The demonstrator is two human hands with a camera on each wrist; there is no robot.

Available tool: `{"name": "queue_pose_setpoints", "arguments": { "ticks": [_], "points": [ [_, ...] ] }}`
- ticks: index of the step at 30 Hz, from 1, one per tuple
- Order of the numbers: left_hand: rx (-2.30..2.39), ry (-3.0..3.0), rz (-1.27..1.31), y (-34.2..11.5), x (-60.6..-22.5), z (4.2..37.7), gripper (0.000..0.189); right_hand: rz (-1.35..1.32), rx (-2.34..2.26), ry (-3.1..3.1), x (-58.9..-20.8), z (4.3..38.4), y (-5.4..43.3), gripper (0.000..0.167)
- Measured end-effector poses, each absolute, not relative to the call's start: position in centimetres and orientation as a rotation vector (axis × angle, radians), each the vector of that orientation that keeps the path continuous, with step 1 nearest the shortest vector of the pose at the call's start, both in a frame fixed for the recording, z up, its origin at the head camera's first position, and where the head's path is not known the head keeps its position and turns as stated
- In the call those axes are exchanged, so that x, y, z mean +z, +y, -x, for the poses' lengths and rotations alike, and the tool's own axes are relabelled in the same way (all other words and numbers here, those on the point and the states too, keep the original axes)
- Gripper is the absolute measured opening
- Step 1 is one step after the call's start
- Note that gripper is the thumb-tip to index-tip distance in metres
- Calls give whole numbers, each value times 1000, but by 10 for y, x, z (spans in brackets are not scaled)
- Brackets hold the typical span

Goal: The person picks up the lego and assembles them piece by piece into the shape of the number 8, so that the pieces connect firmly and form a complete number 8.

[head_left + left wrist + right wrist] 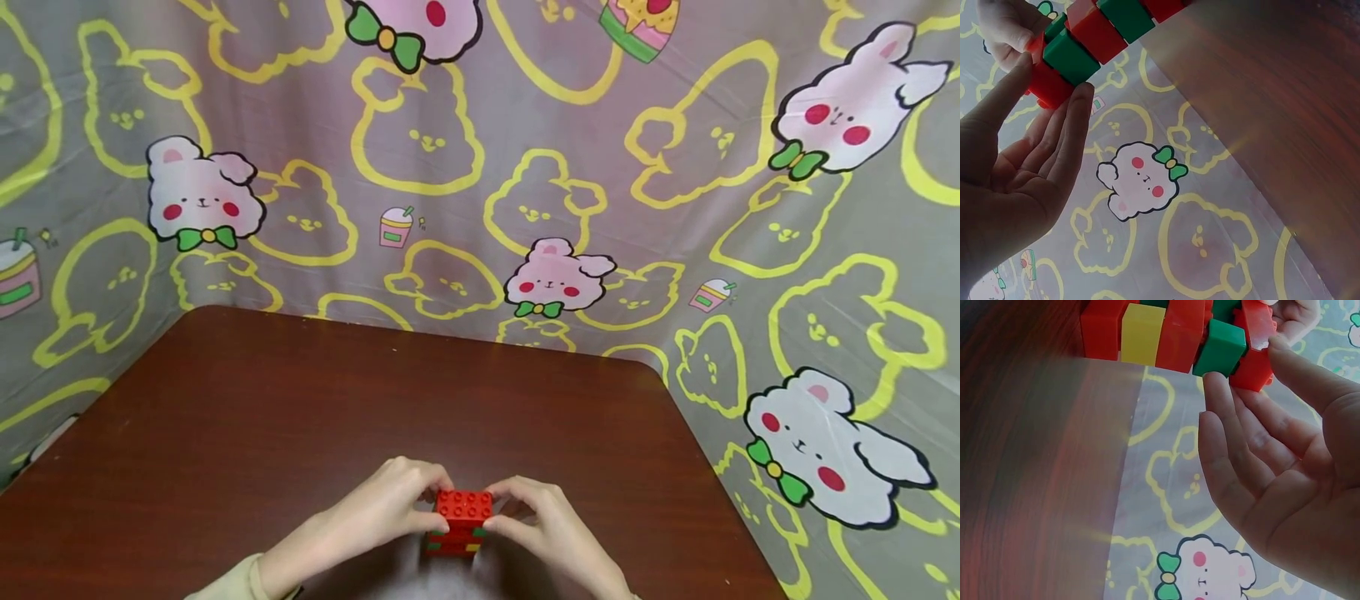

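A stack of toy building bricks stands near the table's front edge, topped by a red brick (464,506) with studs facing up. My left hand (397,504) pinches the top brick's left end between thumb and fingers. At the opposite end, my right hand (542,523) pinches the same brick. Beneath it, the left wrist view shows a green brick (1072,57), a red brick (1097,31), another green brick (1127,20) and red again. On the right side, a green brick (1220,347) and a yellow brick (1142,334) alternate with red layers.
The dark brown table (360,400) spreads out behind and beside the stack. A grey patterned curtain (315,125) with cartoon figures hangs along its back and sides.
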State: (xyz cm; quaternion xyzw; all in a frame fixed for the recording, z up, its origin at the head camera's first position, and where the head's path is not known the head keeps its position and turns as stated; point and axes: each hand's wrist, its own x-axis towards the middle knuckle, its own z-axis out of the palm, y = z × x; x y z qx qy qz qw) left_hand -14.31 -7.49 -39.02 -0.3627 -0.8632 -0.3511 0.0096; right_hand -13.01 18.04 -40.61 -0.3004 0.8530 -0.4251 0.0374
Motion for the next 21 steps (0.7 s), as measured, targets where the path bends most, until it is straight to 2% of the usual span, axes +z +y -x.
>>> {"name": "queue_pose_setpoints", "arguments": {
  "ticks": [21],
  "points": [
    [-1053, -2671, 1115, -74, -394, 136, 22, 867, -1303, 2591, -408, 130, 181, 28]
  ]
}}
